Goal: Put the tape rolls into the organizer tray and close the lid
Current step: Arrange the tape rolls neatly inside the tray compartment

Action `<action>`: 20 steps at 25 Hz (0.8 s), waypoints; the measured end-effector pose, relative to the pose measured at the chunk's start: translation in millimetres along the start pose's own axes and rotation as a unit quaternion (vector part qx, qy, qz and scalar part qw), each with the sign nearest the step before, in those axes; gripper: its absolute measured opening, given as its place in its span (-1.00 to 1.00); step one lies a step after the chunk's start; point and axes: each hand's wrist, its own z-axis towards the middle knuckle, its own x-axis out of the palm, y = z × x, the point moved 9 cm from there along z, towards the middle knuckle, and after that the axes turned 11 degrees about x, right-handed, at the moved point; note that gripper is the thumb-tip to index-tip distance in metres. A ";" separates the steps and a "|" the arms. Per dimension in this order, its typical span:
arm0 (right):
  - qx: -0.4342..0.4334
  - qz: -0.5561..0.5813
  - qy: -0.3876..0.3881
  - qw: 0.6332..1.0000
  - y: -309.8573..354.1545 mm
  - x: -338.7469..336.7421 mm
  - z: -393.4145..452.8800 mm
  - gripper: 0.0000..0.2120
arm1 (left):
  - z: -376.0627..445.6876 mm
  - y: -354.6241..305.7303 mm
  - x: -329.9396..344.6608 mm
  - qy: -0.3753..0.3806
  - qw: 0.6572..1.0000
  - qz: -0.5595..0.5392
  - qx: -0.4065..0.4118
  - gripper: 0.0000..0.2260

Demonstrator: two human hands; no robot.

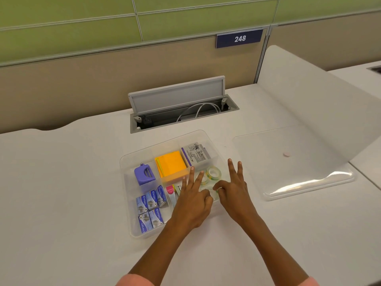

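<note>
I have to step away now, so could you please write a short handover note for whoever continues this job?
Left hand and right hand: both over the organizer tray, pinching at a tape roll in its right front compartment; grip partly hidden.
Another tape roll lies in the same compartment.
Lid: off, flat on the desk to the tray's right.
Left: release the roll, fit the lid.

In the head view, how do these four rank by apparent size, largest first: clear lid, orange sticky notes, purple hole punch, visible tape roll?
1. Clear lid
2. Orange sticky notes
3. Purple hole punch
4. Tape roll

The last two look fairly close, so that order is unsure.
</note>
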 end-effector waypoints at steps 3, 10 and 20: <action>0.004 0.007 0.013 1.000 0.8 -7.3 1.0 -0.83 | 0.2 -1.0 -3.0 -0.005 1.000 0.007 0.016 -0.67; -0.045 -0.123 0.012 0.991 22.7 -12.6 22.9 -0.72 | 17.9 10.8 -14.6 -0.011 0.993 0.114 -0.027 -0.60; -0.059 -0.169 0.026 0.983 22.4 1.4 24.3 -0.73 | 20.3 12.4 -13.9 -0.025 0.989 0.139 -0.036 -0.60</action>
